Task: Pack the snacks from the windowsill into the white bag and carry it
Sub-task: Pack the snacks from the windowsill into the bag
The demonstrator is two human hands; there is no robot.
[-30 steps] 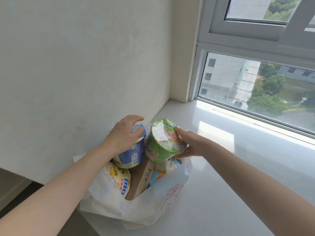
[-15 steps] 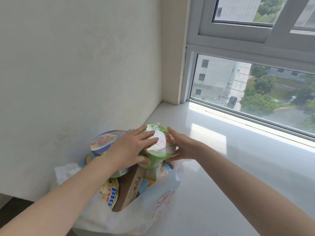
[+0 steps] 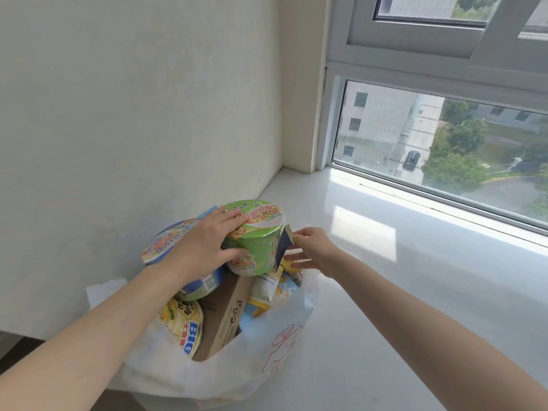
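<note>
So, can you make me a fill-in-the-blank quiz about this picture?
The left hand grips the ____ noodle cup.
The right hand pinches a dark packet beside that ____.
Everything sits in a ____ bag.
A yellow lid inside reads ____.
Missing: green; cup; white; BIG.

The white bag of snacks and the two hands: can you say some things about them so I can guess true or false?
1. The left hand grips the green noodle cup. True.
2. The green noodle cup stands alone by the window glass. False: it sits on top of the other snacks in the white bag, not on the bare windowsill.
3. The right hand pinches a dark packet beside the green cup. True.
4. The white bag is empty. False: it holds cups, packets and a brown box.
5. A yellow cup marked BIG is in the bag. True.
</note>
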